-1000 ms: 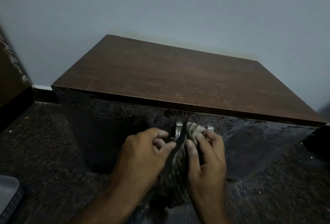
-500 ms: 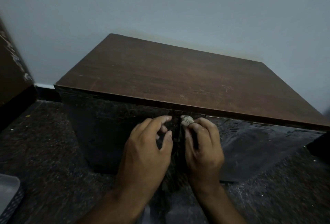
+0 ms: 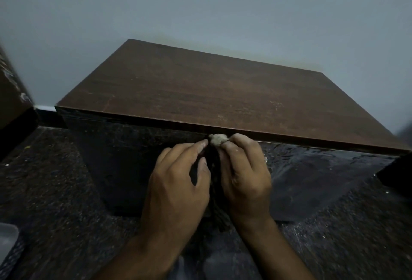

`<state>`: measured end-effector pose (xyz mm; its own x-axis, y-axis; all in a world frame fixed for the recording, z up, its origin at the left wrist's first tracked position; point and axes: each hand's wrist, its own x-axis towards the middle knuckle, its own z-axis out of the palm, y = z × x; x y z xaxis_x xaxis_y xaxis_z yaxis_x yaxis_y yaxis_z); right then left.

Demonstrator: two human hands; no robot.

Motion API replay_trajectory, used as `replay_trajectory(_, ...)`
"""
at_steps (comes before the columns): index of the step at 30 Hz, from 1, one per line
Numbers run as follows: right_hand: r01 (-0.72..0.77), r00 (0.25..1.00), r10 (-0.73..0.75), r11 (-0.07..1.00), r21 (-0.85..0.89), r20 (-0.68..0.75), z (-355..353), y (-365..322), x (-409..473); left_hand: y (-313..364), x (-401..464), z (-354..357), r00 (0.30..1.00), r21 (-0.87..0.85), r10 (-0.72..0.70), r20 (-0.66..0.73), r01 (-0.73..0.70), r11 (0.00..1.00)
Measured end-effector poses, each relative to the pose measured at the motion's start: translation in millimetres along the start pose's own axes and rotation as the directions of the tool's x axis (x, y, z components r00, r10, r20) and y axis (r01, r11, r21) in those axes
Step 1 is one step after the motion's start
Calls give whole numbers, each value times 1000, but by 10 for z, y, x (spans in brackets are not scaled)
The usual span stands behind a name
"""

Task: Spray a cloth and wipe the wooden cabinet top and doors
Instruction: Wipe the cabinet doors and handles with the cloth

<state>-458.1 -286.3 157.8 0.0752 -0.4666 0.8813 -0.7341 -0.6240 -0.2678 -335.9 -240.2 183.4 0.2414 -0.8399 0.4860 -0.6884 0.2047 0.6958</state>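
Note:
The wooden cabinet has a brown top and two dark glossy doors facing me. My right hand grips a bunched greyish cloth and presses it against the top of the seam between the doors, just under the top's front edge. The rest of the cloth hangs down dark between my hands. My left hand sits beside it on the left door, fingers curled at the door's inner edge, fingertips near the cloth. The door handles are hidden behind my hands.
A grey wall stands behind the cabinet. Dark speckled floor lies all around. A brown piece of furniture stands at the far left. A pale plastic container corner shows at the bottom left. Another dark object sits at the right edge.
Both hands have moved up the door seam from handle height to just under the top's edge. The cloth, earlier spread over the handle, is now bunched at my right fingertips.

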Motion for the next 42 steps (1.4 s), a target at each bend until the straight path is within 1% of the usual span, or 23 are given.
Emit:
replay_trajectory(3, -170, 979, 165, 985, -33, -117, -135, 114, -89, -1, -18, -15, 997, -11, 52, 60, -51, 999)
replay_trajectory(5, -209, 969, 201, 977, -42, -142, -143, 99, -105, -12, -17, -23, 994, -12, 64, 94, -63, 998)
replay_trajectory(9, -165, 980, 161, 986, -19, -120, -151, 75, -21, 1, -28, -13, 985, -19, 66, 160, -64, 998)
replay_trajectory(13, -249, 968, 247, 968, -31, -41, -153, 113, -192, 13, -44, -3, 980, -30, 53, 194, -48, 998)
replay_trajectory(15, -279, 960, 279, 960, -26, -6, -133, 62, -251, 14, -46, -1, 979, -50, 28, 202, -18, 999)
replay_trajectory(20, -227, 967, 221, 973, -35, -125, -180, 46, -4, -6, -82, 39, 957, -67, -12, 289, 33, 997)
replay_trajectory(21, -237, 965, 231, 971, -42, -122, -177, 50, -12, -15, -85, 41, 951, -64, -18, 310, 39, 997)
replay_trajectory(23, -302, 951, 297, 952, -48, -80, -138, 55, -129, -31, -90, 33, 943, -59, -26, 331, 49, 997)
replay_trajectory(25, -378, 926, 377, 925, -44, -23, -89, 48, -266, -48, -91, 33, 944, -56, -35, 328, 57, 997)
replay_trajectory(27, -406, 914, 407, 913, -28, -3, -77, 37, -295, -67, -90, 43, 951, -44, -58, 304, 75, 996)
replay_trajectory(29, -353, 935, 352, 936, -4, -33, -104, -20, -190, -88, -81, 40, 961, -27, -108, 256, 118, 993)
replay_trajectory(31, -243, 967, 244, 970, 18, -70, -107, -122, -47, -99, -56, 20, 969, -15, -153, 192, 159, 987)
replay_trajectory(32, -189, 980, 190, 982, 27, -62, -80, -167, 1, -98, -41, 4, 973, -11, -166, 160, 169, 985)
replay_trajectory(33, -140, 990, 140, 990, 31, -24, -37, -203, 15, -94, -26, -17, 976, -6, -174, 131, 176, 984)
replay_trajectory(35, -62, 992, 59, 998, 18, 112, 64, -226, -78, -91, -12, -54, 975, 10, -194, 106, 194, 981)
replay_trajectory(37, 5, 973, -2, 1000, -10, 230, 121, -194, -249, -126, -23, -76, 964, 56, -231, 129, 226, 973)
replay_trajectory(38, 37, 966, -29, 999, -26, 257, 125, -174, -303, -156, -32, -85, 956, 82, -256, 146, 246, 966)
replay_trajectory(40, 67, 971, -54, 997, -47, 234, 113, -151, -298, -207, -40, -107, 941, 105, -292, 172, 277, 955)
replay_trajectory(42, 53, 989, -47, 998, -44, 143, 114, -171, -175, -230, -36, -133, 939, 96, -300, 169, 287, 953)
